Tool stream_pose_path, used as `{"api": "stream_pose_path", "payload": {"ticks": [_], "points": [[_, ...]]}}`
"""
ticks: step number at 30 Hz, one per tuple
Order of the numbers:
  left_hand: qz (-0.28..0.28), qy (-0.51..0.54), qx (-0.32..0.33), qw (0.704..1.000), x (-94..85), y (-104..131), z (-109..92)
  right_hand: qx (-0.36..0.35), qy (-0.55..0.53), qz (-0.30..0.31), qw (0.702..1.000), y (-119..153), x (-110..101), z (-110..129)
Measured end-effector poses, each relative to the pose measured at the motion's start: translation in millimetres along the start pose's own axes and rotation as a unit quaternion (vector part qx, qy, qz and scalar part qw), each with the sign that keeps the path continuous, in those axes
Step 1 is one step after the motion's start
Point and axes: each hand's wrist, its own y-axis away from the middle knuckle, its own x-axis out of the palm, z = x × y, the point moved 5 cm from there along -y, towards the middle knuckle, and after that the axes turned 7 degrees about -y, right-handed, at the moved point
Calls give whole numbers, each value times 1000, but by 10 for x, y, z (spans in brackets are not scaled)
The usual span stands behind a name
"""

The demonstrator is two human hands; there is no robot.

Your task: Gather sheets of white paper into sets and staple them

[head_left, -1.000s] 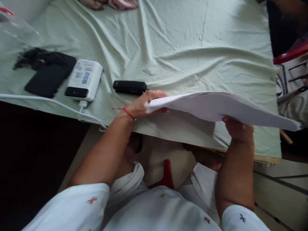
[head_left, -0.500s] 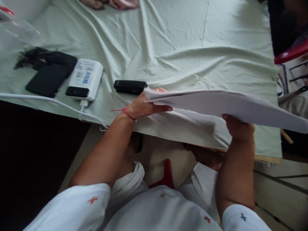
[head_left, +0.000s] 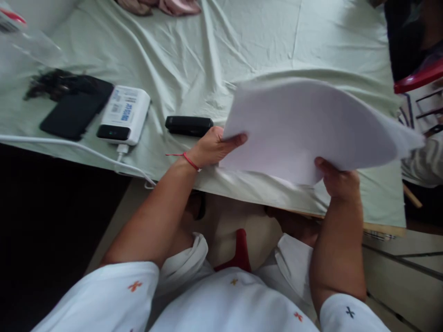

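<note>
White paper (head_left: pixel 287 124), seemingly several sheets together, is held up over the cloth-covered table and bends in a curve toward the right. My left hand (head_left: pixel 214 145), with a red string at the wrist, grips its left edge, thumb on top and the fingers mostly hidden beneath. Along the near edge, my right hand (head_left: pixel 339 177) pinches the paper with its thumb on the upper face; its other fingers are out of sight underneath. A black stapler-like object (head_left: pixel 188 126) lies on the cloth just beyond my left hand.
Left on the pale green tablecloth (head_left: pixel 180 60) are a white power bank (head_left: pixel 123 113) with a white cable (head_left: pixel 69 142), and a black flat object (head_left: pixel 69 113) with a dark tangled clump (head_left: pixel 58 83). Pink fabric (head_left: pixel 176 5) lies at the far edge. A red chair edge (head_left: pixel 418 78) shows right.
The paper has tilted from nearly edge-on so its broad face now shows, and its far edge has risen. My right hand has shifted slightly left and up, still gripping.
</note>
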Motion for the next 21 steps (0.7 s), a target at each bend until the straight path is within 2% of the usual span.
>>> {"api": "stream_pose_path", "payload": {"ticks": [3,7,13,17,21], "points": [[51,0,-14,999,60,27,44,0,-60,17,998,-24,56,6],[76,53,-47,995,124,67,84,0,-74,13,997,-26,71,6],[34,83,-77,993,157,90,88,39,-83,18,996,-5,50,-15],[0,62,-96,993,111,89,95,109,-58,75,990,-10,40,-128],[-12,59,-110,992,91,74,118,112,-33,97,988,-34,57,-183]]}}
